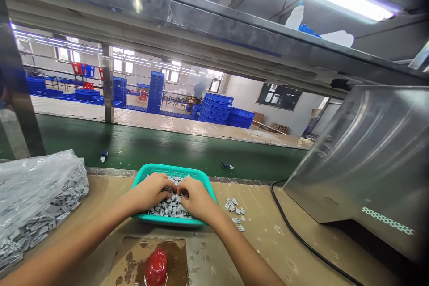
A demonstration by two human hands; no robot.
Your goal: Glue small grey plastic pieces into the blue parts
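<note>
A turquoise plastic basket (164,220) stands on the bench, filled with small grey plastic parts (170,208). My left hand (154,191) reaches over its left side, the fingers curled toward the thumb. From the right comes my right hand (196,196), also curled, its fingertips close to those of the left just above the parts. What the fingertips hold, if anything, is too small and hidden to make out. Several loose grey parts (231,205) lie on the bench right of the basket.
A clear plastic bag (43,192) of grey parts sits at left. Near me, a red object (156,267) rests on a wet patch. Behind the basket runs a green conveyor belt (187,154) carrying two small dark-and-white pieces. A metal housing (362,165) and black cable (295,234) are at right.
</note>
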